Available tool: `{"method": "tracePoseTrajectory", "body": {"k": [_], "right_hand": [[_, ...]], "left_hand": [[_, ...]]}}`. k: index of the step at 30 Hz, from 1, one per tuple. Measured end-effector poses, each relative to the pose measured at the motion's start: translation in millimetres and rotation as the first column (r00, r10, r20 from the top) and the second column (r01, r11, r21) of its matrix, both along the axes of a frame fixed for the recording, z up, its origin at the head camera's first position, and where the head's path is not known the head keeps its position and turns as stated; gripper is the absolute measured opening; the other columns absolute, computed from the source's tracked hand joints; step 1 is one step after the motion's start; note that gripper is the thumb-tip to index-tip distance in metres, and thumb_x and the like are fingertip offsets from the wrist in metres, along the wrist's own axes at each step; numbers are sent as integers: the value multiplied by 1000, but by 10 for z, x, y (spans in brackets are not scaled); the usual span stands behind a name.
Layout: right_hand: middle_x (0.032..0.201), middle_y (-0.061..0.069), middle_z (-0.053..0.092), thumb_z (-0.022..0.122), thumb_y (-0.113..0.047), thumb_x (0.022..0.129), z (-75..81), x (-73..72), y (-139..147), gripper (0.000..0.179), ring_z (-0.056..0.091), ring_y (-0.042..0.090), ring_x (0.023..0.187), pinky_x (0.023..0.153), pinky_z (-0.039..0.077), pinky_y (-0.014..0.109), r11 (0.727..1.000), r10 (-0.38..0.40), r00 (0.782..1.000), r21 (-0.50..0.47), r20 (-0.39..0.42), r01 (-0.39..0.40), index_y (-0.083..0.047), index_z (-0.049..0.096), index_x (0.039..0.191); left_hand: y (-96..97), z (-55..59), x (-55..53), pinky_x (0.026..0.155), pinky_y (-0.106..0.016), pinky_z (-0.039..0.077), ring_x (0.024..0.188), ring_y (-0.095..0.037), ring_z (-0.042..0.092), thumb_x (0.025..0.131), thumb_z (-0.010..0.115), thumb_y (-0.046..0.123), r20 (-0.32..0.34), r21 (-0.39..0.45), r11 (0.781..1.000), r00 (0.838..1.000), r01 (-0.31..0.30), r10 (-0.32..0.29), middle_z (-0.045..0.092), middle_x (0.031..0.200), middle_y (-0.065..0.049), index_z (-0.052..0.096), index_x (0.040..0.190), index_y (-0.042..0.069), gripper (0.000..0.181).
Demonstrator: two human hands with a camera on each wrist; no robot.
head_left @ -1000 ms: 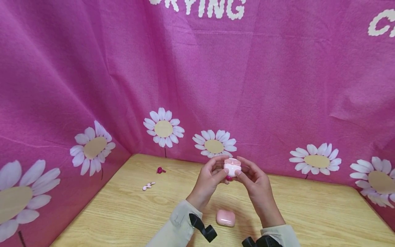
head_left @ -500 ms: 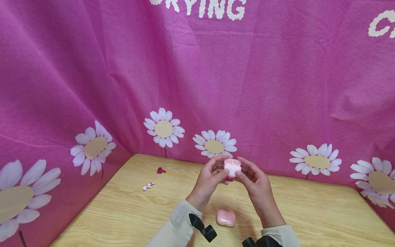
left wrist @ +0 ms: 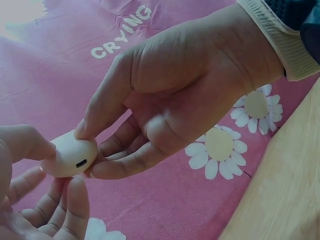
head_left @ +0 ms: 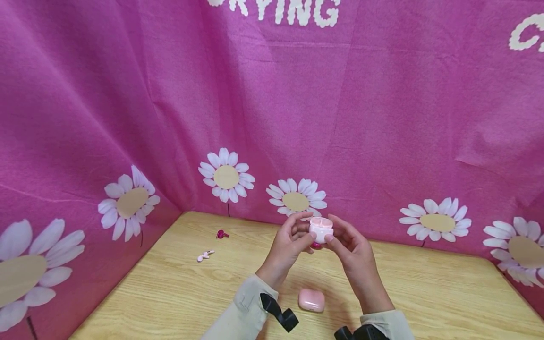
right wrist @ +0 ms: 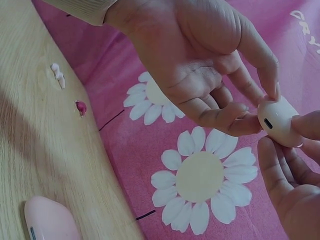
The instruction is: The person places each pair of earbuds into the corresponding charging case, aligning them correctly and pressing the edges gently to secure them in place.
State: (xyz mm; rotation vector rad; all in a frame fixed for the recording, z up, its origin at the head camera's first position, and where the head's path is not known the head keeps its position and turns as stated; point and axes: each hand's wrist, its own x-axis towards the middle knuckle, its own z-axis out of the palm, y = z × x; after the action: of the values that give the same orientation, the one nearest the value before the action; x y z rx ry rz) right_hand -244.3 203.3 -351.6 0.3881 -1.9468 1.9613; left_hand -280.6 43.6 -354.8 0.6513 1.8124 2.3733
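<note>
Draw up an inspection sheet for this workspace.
Surface: wood-grain table.
Job's things: pale case, held above the table; a dark slot on it shows in the wrist views.
Clutter: pink case, two pale earbuds and a small magenta item lie on the table.
Grippers: left hand and right hand pinch the pale case together; black straps at the wrists.
Cables: nothing seen.
Surroundings: magenta cloth with printed daisies and white lettering.
</note>
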Motion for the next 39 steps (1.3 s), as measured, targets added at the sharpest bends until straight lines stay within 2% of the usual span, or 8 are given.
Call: {"method": "tracePoseTrajectory", "body": {"k": [7,12,17,29,39], "right_hand": [[106,1,66,62,-6,93,0,4,12,49,65,11,94,83,54,28,1000,-8,1000,-14,11,8,-1,45,139],[105,0,66,62,-4,93,4,3,13,51,65,10,93,83,54,28,1000,-10,1000,-24,14,10,0,43,140],[104,1,67,63,-5,92,10,1,13,50,66,11,92,83,54,27,1000,-19,1000,-21,20,20,0,44,139],[104,1,66,64,-8,93,14,-5,3,48,66,12,93,85,54,31,998,-6,996,-57,91,12,4,46,135],[96,2,67,66,-13,92,16,-8,8,41,67,13,86,81,55,31,998,-59,991,-32,119,63,6,54,126]], "left_hand": [[-19,0,2,66,-27,51,84,-15,65,89,69,18,49,-78,997,999,2,2,64,100,-7,55,124,8,38],[-44,4,6,68,-28,51,86,-16,65,90,69,24,43,-128,992,999,5,0,64,100,-5,60,116,7,32],[-54,4,-1,69,-29,52,86,-16,65,90,70,22,16,-121,993,1000,0,1,65,99,-5,62,114,7,29],[-72,23,5,70,-29,53,88,-16,63,90,70,22,2,-92,996,1000,-5,5,65,103,-6,62,117,7,32],[-53,13,-17,69,-30,54,87,-17,63,89,70,22,5,-94,995,1000,-14,15,65,101,-6,62,116,7,32]]}}
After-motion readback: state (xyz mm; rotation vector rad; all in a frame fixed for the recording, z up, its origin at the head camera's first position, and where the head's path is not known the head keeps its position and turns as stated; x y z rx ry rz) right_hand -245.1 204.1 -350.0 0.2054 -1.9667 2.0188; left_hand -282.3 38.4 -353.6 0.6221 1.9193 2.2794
